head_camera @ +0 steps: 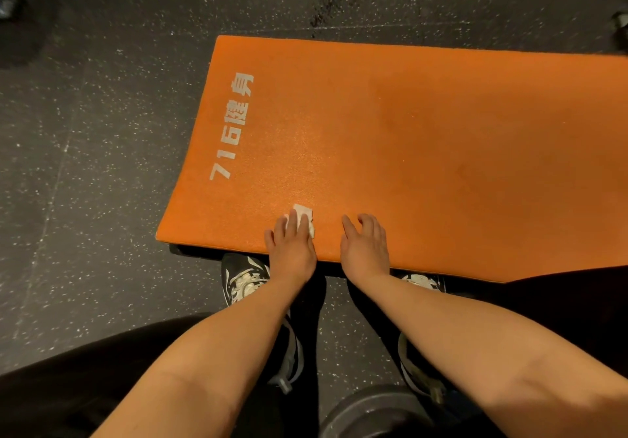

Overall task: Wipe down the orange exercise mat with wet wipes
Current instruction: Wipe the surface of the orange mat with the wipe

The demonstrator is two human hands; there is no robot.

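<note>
Our left hand (289, 249) presses a wipe (303, 216) flat on the mat (407, 138); our right hand (366, 249) lies spread just beside it.

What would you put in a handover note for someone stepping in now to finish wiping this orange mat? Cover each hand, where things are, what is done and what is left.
Left hand: fingers flat, pressing the white wet wipe onto the mat.
Right hand: rests on the mat beside it, holding nothing.
Orange mat: flat on the dark speckled floor. The wipe sits at the near edge, by the end with the white lettering.
Done: cannot tell how much has been wiped.
Left: judging by the wipe's spot, probably sweep across the rest of the mat, out to the far edge and the right end.
</note>
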